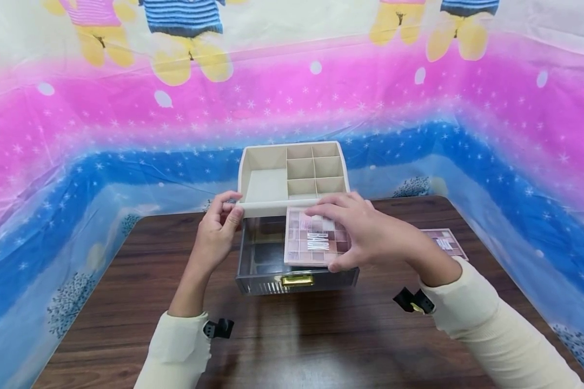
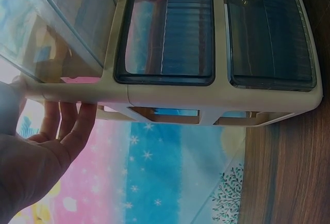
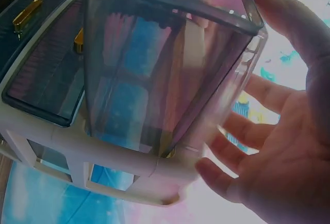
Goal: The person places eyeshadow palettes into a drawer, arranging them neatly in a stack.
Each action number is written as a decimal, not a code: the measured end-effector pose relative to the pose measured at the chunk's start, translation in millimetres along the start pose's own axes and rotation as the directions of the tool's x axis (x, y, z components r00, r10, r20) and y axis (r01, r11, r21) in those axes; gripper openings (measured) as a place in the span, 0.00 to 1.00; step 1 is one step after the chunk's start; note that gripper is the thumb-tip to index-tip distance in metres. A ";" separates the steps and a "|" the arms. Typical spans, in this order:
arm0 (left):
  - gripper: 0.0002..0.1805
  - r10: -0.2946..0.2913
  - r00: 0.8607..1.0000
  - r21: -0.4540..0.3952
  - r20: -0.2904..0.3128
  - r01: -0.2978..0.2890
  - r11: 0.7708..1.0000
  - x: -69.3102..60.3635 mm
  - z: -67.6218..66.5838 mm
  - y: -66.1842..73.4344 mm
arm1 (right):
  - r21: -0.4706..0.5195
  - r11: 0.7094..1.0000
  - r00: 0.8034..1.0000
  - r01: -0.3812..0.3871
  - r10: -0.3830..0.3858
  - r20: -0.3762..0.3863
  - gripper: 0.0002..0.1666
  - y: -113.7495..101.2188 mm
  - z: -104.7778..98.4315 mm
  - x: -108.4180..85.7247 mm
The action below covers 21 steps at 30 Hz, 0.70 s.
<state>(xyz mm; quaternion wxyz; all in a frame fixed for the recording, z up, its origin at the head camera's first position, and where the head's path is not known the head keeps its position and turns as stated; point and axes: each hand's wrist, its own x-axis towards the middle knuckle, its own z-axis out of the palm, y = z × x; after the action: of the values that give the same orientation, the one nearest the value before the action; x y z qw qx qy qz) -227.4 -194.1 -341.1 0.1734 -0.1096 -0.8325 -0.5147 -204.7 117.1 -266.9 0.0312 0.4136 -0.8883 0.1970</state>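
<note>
A cream storage organizer (image 1: 265,186) with a divided top tray stands on the table, its smoky clear top drawer (image 1: 260,254) pulled out by a gold handle side. My left hand (image 1: 214,229) grips the organizer's left front top edge, thumb in front, fingers along its side in the left wrist view. A pink eyeshadow palette (image 1: 302,237) lies tilted over the right part of the drawer. My right hand (image 1: 365,229) holds that palette, thumb at its lower right corner and fingers over its upper edge. In the right wrist view the hand (image 3: 278,126) is beside the drawer; the palette is mostly hidden there.
Another pink palette (image 1: 445,243) lies on the brown wooden table (image 1: 141,302), right of the organizer and partly behind my right forearm. Two shut drawers (image 2: 270,38) sit below the pulled-out one. A patterned cloth (image 1: 282,97) hangs behind the table.
</note>
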 end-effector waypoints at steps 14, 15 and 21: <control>0.20 0.005 1.000 -0.015 0.007 -0.005 1.000 1.2 -0.5 0.2 | 0.042 0.962 0.954 -0.271 0.274 -0.124 0.31 47.9 -9.7 -43.7; 0.20 0.005 1.000 -0.014 0.005 -0.005 1.000 1.1 -0.7 0.2 | 0.044 0.949 0.941 -0.313 0.316 -0.122 0.31 54.4 -8.9 -46.9; 0.20 -0.002 1.000 -0.007 0.011 0.002 1.000 0.5 -1.2 -0.2 | 0.037 0.856 0.850 -0.516 0.517 -0.105 0.34 103.5 4.3 -63.4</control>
<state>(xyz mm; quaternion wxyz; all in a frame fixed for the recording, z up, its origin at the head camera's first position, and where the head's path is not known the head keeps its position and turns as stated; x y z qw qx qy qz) -227.7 -195.3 -340.5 0.1681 -0.1124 -0.8318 -0.5170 -240.0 221.3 -318.2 0.0248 0.1486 -0.9628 0.2242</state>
